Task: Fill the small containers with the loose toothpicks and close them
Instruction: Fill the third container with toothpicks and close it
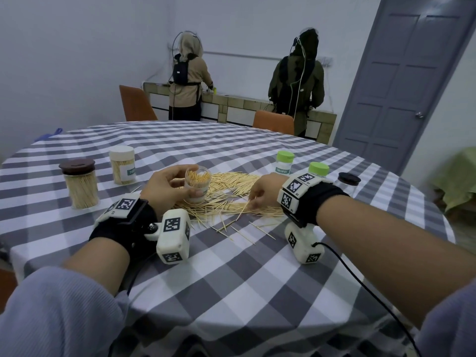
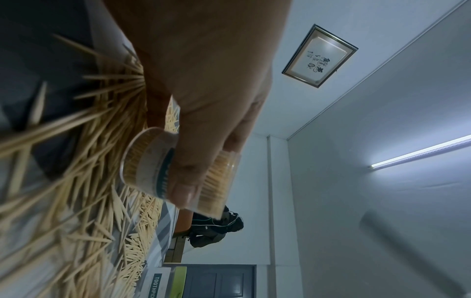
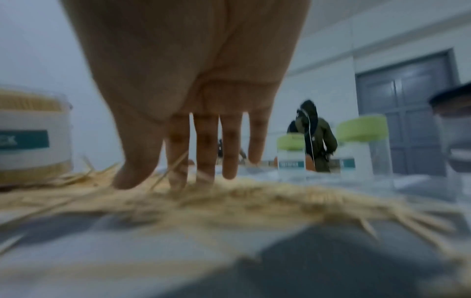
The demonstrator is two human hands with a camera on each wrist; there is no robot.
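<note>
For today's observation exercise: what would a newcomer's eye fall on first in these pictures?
The pile of loose toothpicks strewn across the middle of the checked tablecloth. The left hand holds an open toothpick container, nearly full, at the pile's left edge, while the right hand reaches fingers-down into the pile.

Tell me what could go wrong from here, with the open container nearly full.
The open container in the left hand is uncapped and packed; tilting could spill toothpicks. The right hand reaches into the loose pile with straight fingers; strays near the table edge may be swept off.
</note>
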